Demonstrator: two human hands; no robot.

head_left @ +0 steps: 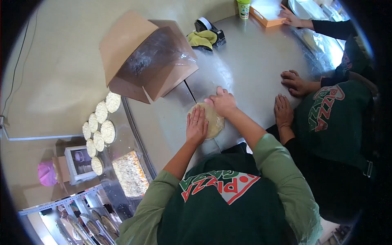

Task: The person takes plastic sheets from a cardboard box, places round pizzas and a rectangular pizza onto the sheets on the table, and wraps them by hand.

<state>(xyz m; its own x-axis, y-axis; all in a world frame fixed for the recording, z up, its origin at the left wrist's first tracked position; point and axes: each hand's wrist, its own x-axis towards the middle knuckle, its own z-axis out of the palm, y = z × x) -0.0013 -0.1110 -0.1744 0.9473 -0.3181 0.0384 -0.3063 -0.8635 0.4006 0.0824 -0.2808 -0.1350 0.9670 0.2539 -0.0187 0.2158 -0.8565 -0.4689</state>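
Note:
A round, flat piece of pizza dough [215, 124] lies on the metal table in front of me. My left hand [197, 125] rests flat on its left part, fingers together and stretched out. At the far right edge of the dough is my right hand [223, 102], its fingers bent and closed on the rim. The fingertips of that hand are partly hidden. Just beyond, an open cardboard box [149, 61] with clear plastic lining stands tilted on the table.
A tape dispenser [206, 26] and a yellow cloth [202, 38] sit at the back, near a green cup [243, 9]. Cheese-topped rounds [108, 131] and a large rectangular topped slab [130, 173] lie left. Co-workers' hands [296, 83] rest on the table at right; another hand touches an orange-edged tray [267, 18].

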